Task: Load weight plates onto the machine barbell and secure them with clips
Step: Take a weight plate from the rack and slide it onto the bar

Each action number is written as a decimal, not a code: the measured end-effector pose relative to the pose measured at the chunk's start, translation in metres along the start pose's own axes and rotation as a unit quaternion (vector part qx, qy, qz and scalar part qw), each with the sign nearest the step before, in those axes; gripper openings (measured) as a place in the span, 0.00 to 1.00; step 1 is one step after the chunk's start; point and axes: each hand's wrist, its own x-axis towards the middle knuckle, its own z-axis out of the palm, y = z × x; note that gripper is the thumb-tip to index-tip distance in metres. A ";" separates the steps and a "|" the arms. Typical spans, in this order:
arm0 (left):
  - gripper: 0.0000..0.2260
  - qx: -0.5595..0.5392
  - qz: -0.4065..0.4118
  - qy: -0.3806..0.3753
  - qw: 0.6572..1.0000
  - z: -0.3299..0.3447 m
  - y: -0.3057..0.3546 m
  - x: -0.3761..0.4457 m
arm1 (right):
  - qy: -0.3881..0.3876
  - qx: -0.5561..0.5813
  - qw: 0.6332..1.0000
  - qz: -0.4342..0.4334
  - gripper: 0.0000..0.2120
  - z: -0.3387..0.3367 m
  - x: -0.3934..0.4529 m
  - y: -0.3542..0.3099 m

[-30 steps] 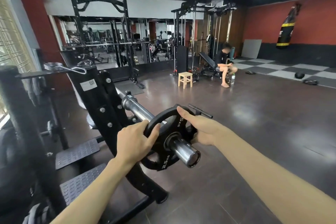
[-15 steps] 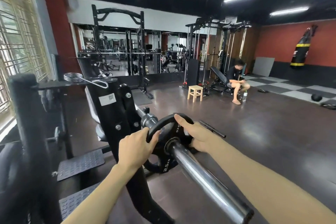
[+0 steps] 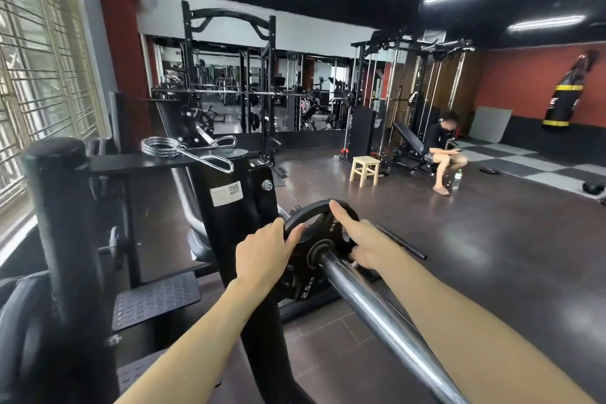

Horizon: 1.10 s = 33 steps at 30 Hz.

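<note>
Small black round 2.5 kg weight plate [image 3: 316, 251] now further up chrome barbell sleeve [image 3: 370, 305]; left hand [image 3: 265, 251] and right hand [image 3: 362, 244] grip opposite rims, keeping it square; chrome spring clip [image 3: 187, 149] waits on machine post.

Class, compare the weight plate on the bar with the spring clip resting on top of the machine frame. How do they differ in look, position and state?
The weight plate is a matte black disc; the spring clip is shiny coiled wire with two handles. The plate stands upright, threaded on the bar; the clip lies flat on the machine frame. The left hand and right hand hold the plate; the clip lies untouched. Both fit round a bar.
</note>
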 end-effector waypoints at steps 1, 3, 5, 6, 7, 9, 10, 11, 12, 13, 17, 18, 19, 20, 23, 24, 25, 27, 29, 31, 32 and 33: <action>0.24 -0.007 -0.005 -0.008 1.000 -0.001 0.000 0.000 | 0.000 0.010 1.000 0.005 0.66 0.000 0.001 0.001; 0.24 -0.037 -0.017 -0.021 0.999 -0.007 -0.002 -0.005 | 0.018 -0.002 1.000 0.016 0.65 0.008 -0.029 -0.011; 0.24 -0.088 -0.035 0.011 0.995 -0.015 -0.007 -0.017 | 0.096 -0.061 0.993 -0.040 0.52 0.023 -0.078 -0.027; 0.23 -0.110 -0.054 0.034 0.992 -0.023 -0.011 -0.025 | 0.153 -0.110 0.978 -0.086 0.42 0.031 -0.099 -0.031; 0.21 -0.126 -0.080 0.055 0.987 -0.030 -0.017 -0.035 | 0.213 -0.163 0.953 -0.139 0.33 0.039 -0.115 -0.032; 0.19 -0.155 -0.142 0.071 0.975 -0.041 -0.039 -0.060 | 0.267 -0.234 0.902 -0.246 0.21 0.060 -0.145 -0.028; 0.19 -0.174 -0.174 0.069 0.967 -0.048 -0.052 -0.075 | 0.258 -0.256 0.886 -0.289 0.16 0.074 -0.154 -0.023; 0.20 -0.196 -0.206 0.073 0.956 -0.053 -0.066 -0.088 | 0.238 -0.273 0.876 -0.319 0.13 0.086 -0.164 -0.018; 0.20 -0.219 -0.247 0.081 0.941 -0.061 -0.086 -0.103 | 0.211 -0.285 0.871 -0.341 0.10 0.105 -0.172 -0.012; 0.21 -0.242 -0.283 0.094 0.923 -0.068 -0.103 -0.116 | 0.187 -0.294 0.868 -0.354 0.08 0.119 -0.180 -0.006; 0.19 -0.304 -0.409 0.146 0.848 -0.087 -0.178 -0.166 | 0.082 -0.323 0.874 -0.355 0.07 0.178 -0.206 0.017; 0.19 -0.314 -0.438 0.165 0.826 -0.093 -0.199 -0.179 | 0.044 -0.322 0.881 -0.343 0.07 0.196 -0.210 0.022; 0.20 -0.326 -0.462 0.190 0.802 -0.102 -0.216 -0.190 | 0.009 -0.315 0.888 -0.334 0.06 0.215 -0.216 0.026; 0.20 -0.335 -0.490 0.206 0.778 -0.108 -0.236 -0.200 | -0.019 -0.310 0.892 -0.329 0.07 0.235 -0.222 0.028; 0.21 -0.377 -0.557 0.225 0.705 -0.112 -0.302 -0.225 | -0.083 -0.318 0.890 -0.315 0.07 0.297 -0.238 0.032; 0.23 -0.393 -0.576 0.222 0.682 -0.109 -0.327 -0.230 | -0.103 -0.324 0.887 -0.313 0.07 0.320 -0.242 0.033; 0.27 -0.407 -0.596 0.214 0.658 -0.107 -0.346 -0.234 | -0.121 -0.336 0.881 -0.310 0.06 0.342 -0.245 0.035; 0.28 -0.467 -0.623 0.195 0.597 -0.105 -0.382 -0.239 | -0.144 -0.365 0.867 -0.309 0.05 0.387 -0.250 0.039; 0.28 -0.519 -0.645 0.171 0.534 -0.109 -0.403 -0.240 | -0.161 -0.392 0.854 -0.303 0.05 0.428 -0.250 0.045; 0.34 -0.549 -0.666 0.133 0.487 -0.110 -0.421 -0.241 | -0.176 -0.423 0.839 -0.293 0.07 0.465 -0.249 0.051; 0.36 -0.565 -0.671 0.116 0.466 -0.107 -0.430 -0.240 | -0.181 -0.440 0.829 -0.294 0.08 0.481 -0.248 0.053; 0.37 -0.580 -0.673 0.102 0.448 -0.107 -0.436 -0.237 | -0.181 -0.455 0.819 -0.300 0.09 0.496 -0.246 0.054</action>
